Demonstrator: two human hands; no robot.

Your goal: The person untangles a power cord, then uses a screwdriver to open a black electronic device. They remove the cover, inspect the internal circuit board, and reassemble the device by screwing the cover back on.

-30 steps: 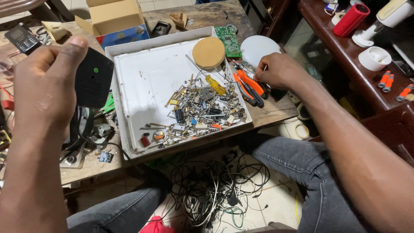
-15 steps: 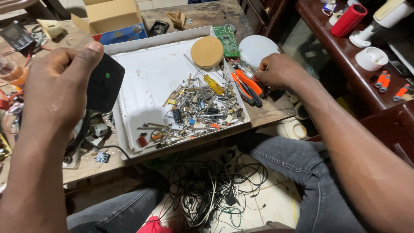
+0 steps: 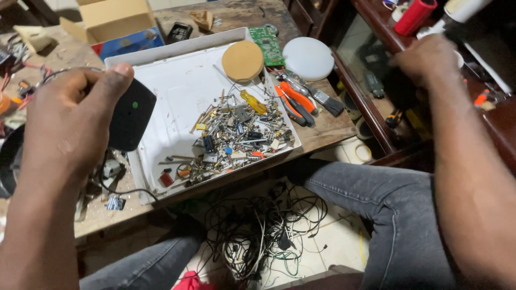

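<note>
Just left of the white tray [image 3: 177, 86], the left hand [image 3: 70, 126] pinches a flat black device [image 3: 131, 115] between thumb and curled fingers, lifted clear of the bench so its face with the small green dot shows. Well to the tray's right, beyond the orange-handled pliers [image 3: 293, 99] beside its rim, the right hand [image 3: 424, 59] reaches over a dark wooden shelf [image 3: 484, 129] toward a red cylinder [image 3: 415, 16], blurred, so whether its fingers are spread or closed I cannot tell.
</note>
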